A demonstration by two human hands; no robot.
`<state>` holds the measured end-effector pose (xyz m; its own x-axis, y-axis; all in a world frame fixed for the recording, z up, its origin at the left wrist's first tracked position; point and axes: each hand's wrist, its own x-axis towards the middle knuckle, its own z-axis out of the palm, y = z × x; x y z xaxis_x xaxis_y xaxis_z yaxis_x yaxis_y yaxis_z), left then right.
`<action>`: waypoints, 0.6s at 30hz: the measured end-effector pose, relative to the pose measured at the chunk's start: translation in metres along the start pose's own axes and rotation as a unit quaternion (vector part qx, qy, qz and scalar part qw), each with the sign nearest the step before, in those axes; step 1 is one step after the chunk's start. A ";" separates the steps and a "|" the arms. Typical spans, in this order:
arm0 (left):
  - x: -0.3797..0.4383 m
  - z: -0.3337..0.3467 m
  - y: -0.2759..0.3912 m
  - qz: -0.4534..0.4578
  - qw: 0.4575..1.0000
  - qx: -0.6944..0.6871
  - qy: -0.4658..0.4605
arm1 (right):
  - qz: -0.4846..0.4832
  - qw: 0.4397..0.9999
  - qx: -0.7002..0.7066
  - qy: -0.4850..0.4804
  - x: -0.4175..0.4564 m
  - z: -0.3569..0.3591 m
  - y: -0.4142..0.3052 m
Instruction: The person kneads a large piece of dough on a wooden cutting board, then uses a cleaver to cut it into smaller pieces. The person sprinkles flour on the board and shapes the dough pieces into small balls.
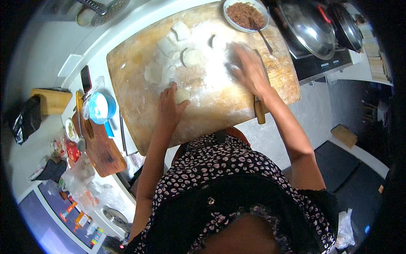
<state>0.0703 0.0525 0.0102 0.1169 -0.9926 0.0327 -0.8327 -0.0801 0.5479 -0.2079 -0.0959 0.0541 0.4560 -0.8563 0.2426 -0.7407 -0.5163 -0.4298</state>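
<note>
My left hand point(169, 106) rests near the front of a floured wooden board point(206, 109), its thumb and fingers around a round piece of dough point(183, 95). My right hand point(252, 70) is blurred by motion over the bright, floured right part of the board, fingers spread, with nothing visible in it. Beside it lies a knife with a wooden handle point(260, 112); hand and forearm partly hide its blade. Several pale dough pieces point(192, 57) lie loosely grouped beyond my left hand. One more small dough piece point(219, 41) sits nearer my right hand.
A white bowl of minced filling point(244, 15) with a spoon stands at the board's far right corner. Beyond it, a lidded pan point(309, 30) sits on the black cooktop point(333, 63). To the left are a blue-handled container point(101, 108), a dark wooden board point(106, 155) and a phone point(85, 78).
</note>
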 end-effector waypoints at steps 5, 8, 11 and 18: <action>0.051 -0.029 0.034 0.091 0.995 -0.021 0.022 | 0.200 0.977 -0.031 -0.067 -0.096 -0.026 -0.004; 0.104 -0.006 0.038 0.156 0.985 0.024 0.074 | 0.258 0.963 -0.056 -0.052 -0.115 -0.011 -0.009; 0.130 0.013 0.021 0.202 0.978 0.046 0.037 | 0.282 0.956 -0.063 -0.046 -0.117 -0.005 -0.014; 0.100 -0.001 0.027 0.217 0.973 0.041 -0.066 | 0.295 0.955 0.034 0.023 -0.111 -0.020 -0.046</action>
<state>0.0599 -0.0486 0.0294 -0.3220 -0.9370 0.1354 -0.8293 0.3481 0.4372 -0.2346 0.0229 0.0646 -0.0533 -0.9983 -0.0220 -0.8279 0.0565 -0.5581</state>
